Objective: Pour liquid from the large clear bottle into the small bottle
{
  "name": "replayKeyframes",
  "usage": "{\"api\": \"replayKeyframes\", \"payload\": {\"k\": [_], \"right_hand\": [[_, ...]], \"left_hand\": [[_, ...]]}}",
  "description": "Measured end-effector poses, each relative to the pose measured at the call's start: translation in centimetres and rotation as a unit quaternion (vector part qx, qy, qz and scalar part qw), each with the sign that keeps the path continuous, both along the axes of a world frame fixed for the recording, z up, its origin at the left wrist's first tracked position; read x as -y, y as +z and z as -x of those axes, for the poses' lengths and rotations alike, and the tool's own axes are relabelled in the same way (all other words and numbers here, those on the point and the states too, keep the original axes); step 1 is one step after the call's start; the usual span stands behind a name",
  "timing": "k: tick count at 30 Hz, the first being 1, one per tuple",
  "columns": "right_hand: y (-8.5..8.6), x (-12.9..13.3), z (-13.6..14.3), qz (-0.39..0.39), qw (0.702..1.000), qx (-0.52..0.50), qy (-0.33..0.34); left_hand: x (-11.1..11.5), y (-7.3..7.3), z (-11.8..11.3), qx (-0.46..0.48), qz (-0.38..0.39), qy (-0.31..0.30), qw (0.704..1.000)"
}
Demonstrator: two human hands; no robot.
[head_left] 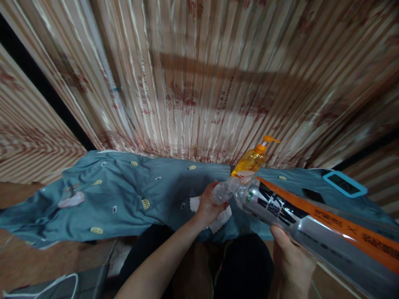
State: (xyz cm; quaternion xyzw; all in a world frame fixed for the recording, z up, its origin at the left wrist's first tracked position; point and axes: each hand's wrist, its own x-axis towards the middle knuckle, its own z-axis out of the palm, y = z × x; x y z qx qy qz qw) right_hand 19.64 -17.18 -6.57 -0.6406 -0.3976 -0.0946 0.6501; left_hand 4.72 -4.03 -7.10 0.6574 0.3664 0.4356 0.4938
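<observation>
My left hand [207, 209] is closed around a small clear plastic bottle [220, 192], which leans to the right. In my right hand [291, 257] is a large plastic drink bottle [299, 218] with a silver, orange and black label, tipped so that its neck end points left. The two bottles' mouths meet or nearly meet; whether they touch, I cannot tell. Any liquid passing between them is not visible. Right behind them stands an orange pump bottle [249, 161] of yellow liquid. A white scalloped-edge cloth or tissue [224, 218] lies beneath my left hand.
A teal patterned cloth [168, 199] covers the low surface before me. On its right are a blue-framed digital display [344, 184] and a flat dark object [313, 195]. A pale crumpled item [71, 199] lies left. A pleated curtain [187, 83] hangs behind.
</observation>
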Motion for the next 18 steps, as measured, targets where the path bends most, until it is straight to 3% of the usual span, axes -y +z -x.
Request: {"api": "replayKeyframes", "payload": {"k": [12,18], "right_hand": [[-0.05,0.25,-0.43,-0.006,1.0,0.011,-0.006],[0.62,0.56,-0.32,0.023,0.998,0.035,-0.048]], "left_hand": [[0.06,-0.15,-0.05,0.003,-0.009,-0.007,1.0],[0.04,-0.19,-0.15,-0.006,-0.013,-0.002,1.0]]}}
